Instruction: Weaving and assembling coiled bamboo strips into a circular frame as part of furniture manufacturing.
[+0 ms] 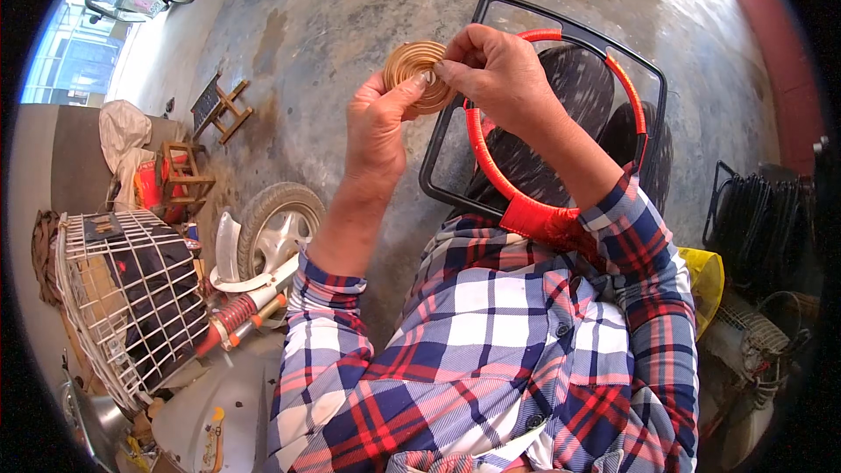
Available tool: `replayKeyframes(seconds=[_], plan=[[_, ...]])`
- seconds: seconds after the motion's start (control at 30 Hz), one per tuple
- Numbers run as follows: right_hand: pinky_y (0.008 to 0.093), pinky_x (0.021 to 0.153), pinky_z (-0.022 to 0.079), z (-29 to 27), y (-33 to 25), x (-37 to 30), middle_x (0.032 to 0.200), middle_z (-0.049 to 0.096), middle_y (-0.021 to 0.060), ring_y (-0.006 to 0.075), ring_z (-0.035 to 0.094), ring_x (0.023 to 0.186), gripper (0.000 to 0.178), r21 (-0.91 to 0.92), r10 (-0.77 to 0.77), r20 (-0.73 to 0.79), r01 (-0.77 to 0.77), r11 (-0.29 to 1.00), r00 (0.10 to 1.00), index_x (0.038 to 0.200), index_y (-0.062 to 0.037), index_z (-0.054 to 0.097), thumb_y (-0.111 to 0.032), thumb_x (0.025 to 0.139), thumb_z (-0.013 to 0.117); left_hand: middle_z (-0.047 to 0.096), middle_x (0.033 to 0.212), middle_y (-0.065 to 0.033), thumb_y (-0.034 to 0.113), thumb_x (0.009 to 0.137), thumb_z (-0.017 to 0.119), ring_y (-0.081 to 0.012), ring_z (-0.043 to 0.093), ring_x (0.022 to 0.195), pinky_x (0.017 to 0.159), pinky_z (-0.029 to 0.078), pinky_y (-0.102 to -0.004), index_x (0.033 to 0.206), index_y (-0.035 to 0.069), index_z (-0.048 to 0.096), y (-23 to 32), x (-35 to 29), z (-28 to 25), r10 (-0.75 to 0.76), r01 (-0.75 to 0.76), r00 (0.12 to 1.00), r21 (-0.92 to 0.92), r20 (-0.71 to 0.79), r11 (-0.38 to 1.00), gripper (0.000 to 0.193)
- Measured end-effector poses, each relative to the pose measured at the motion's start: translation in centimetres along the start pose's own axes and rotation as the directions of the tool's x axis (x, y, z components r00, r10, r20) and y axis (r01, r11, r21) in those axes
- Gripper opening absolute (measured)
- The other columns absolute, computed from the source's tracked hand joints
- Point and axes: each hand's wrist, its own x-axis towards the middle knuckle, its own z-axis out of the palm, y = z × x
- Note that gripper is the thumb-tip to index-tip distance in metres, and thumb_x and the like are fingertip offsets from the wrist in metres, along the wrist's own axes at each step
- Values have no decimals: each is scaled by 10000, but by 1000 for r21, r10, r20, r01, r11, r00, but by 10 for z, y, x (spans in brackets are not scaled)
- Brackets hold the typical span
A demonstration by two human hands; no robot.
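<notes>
Above my lap, my left hand (381, 114) grips a flat round coil of tan strip (412, 54), its thumb pressed near the coil's middle. From the other side my right hand (495, 70) is closed in a pinch at the coil's right edge, thumb tip against it. Exactly what lies between the right fingertips is hidden. Across my thighs rests a black metal frame (661, 96) with rounded corners. Inside it sits a ring wrapped in red-orange cord (487, 158), with a wider wrapped patch at the near side.
To my left stand a wheel (280, 228), a white wire basket (131, 298) with dark cloth inside, and a small wooden stool (186, 177). Another low stool (219, 108) lies tipped on the concrete floor (350, 0). Black frames (755, 210) are stacked at the right.
</notes>
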Motion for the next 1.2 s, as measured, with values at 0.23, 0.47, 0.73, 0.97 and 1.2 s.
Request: replayKeyframes(seconds=[0.23, 0.47, 0.73, 0.97, 1.2], plan=[[337, 657, 551, 2, 4, -1, 765, 716, 107, 220, 710, 700, 194, 104, 12, -1, -12, 995, 1000, 908, -35, 709, -197, 802, 727, 728, 979, -9, 148, 919, 682, -70, 653, 811, 675, 483, -214, 1144, 57, 677, -8, 1, -9, -1, 2, 999, 31, -42, 1000, 243], [343, 654, 551, 5, 5, -2, 764, 712, 113, 220, 708, 698, 225, 11, -3, -21, 4, 1000, 1000, 925, -32, 710, -218, 804, 737, 717, 967, 10, 166, 890, 708, -49, 612, 802, 714, 463, -226, 1109, 71, 702, -4, 0, -4, -6, 6, 1000, 40, -14, 999, 239], [337, 656, 554, 3, 5, -2, 760, 713, 113, 216, 710, 697, 220, 61, 15, -22, -14, 998, 1000, 920, -21, 703, -212, 817, 739, 719, 1000, -7, 140, 915, 684, -75, 642, 815, 693, 478, -221, 1144, 55, 675, -3, 1, -7, -15, 15, 1000, 26, 15, 1000, 245], [330, 640, 554, 6, 9, -5, 761, 716, 105, 201, 710, 687, 217, 22, -23, -55, 24, 999, 998, 918, -34, 705, -225, 825, 746, 708, 919, 7, 146, 884, 714, -56, 601, 763, 707, 460, -224, 1068, 60, 698, -10, -3, -1, 3, -3, 999, 12, -50, 1000, 204], [221, 563, 491, 2, 6, -1, 703, 662, 19, 55, 598, 627, 170, 50, -32, 14, 31, 998, 999, 923, 23, 662, -114, 883, 755, 718, 974, -63, 125, 934, 662, -118, 673, 853, 817, 519, -272, 1075, 4, 667, -6, -2, -6, 23, -23, 1000, -22, 7, 1000, 186]])
